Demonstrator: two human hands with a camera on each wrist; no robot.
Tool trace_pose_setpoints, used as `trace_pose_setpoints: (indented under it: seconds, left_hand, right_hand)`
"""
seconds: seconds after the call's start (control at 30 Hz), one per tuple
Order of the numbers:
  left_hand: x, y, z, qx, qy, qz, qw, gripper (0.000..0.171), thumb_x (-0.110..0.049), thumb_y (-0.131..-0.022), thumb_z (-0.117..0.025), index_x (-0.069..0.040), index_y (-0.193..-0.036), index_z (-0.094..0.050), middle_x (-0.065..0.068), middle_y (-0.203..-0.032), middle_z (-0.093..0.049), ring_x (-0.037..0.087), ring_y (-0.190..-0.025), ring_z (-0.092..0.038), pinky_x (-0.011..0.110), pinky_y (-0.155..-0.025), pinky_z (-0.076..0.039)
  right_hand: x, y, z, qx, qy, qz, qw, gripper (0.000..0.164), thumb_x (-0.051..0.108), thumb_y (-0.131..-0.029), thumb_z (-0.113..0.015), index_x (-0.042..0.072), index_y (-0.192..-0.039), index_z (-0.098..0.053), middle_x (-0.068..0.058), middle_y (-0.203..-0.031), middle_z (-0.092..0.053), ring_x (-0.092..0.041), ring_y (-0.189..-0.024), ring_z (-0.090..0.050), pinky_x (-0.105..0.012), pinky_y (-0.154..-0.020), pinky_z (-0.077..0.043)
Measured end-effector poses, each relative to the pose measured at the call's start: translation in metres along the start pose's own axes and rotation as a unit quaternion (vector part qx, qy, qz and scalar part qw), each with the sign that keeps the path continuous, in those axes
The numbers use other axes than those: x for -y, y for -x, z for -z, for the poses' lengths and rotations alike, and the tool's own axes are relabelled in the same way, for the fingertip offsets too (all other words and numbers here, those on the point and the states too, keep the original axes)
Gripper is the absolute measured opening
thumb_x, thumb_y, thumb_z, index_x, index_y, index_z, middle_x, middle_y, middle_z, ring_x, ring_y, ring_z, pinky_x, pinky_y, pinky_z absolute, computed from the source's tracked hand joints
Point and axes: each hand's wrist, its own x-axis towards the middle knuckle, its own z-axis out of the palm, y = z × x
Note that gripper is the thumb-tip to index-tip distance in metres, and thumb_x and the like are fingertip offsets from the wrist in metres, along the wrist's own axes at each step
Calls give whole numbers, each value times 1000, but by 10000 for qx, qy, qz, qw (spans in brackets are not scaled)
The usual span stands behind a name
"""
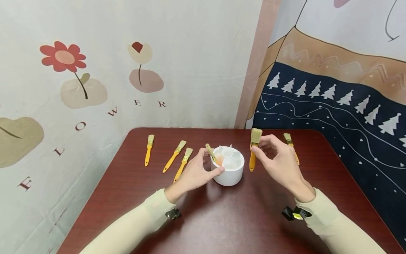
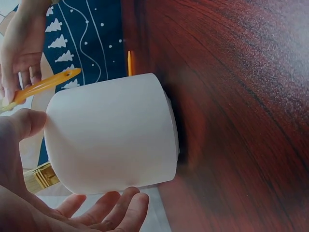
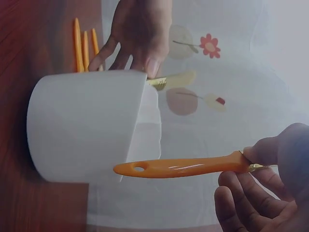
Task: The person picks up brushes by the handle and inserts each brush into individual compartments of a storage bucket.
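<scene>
My left hand [image 1: 196,171] grips the side of a white round holder [image 1: 227,178], thumb at the near rim and fingers round the far left side. Inside the holder stands one paintbrush [image 1: 210,151], bristles up and tilted left, next to pale inner dividers. My right hand [image 1: 280,162] pinches another paintbrush [image 1: 252,155] near its metal band, just right of the holder. Its bristles point up and its orange handle [image 3: 183,166] hangs down, apart from the table. In the right wrist view the handle's tip overlaps the holder's rim; whether they touch I cannot tell.
On the dark red table [image 1: 222,218], several paintbrushes lie left of the holder, including a far-left brush [image 1: 148,151], a middle brush [image 1: 174,157] and a brush [image 1: 184,164] beside my left hand. Behind my right hand lies one more brush [image 1: 288,139]. Printed cloths [image 1: 196,63] hang behind.
</scene>
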Motion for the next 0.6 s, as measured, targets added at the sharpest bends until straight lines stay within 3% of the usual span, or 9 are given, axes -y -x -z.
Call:
trace_pose_setpoints:
  seconds: [0.6]
  left_hand:
    - [1, -2, -1, 20, -24, -82, 10000, 74, -53, -95, -91, -17, -151, -59, 5, -149, -76, 28, -134, -77, 55, -116, -62]
  right_hand:
    - [15, -5, -6, -49, -257, 501, 9984, 28, 10, -101, -93, 13, -125, -78, 3, -104, -86, -7, -88, -77, -13, -85, -63]
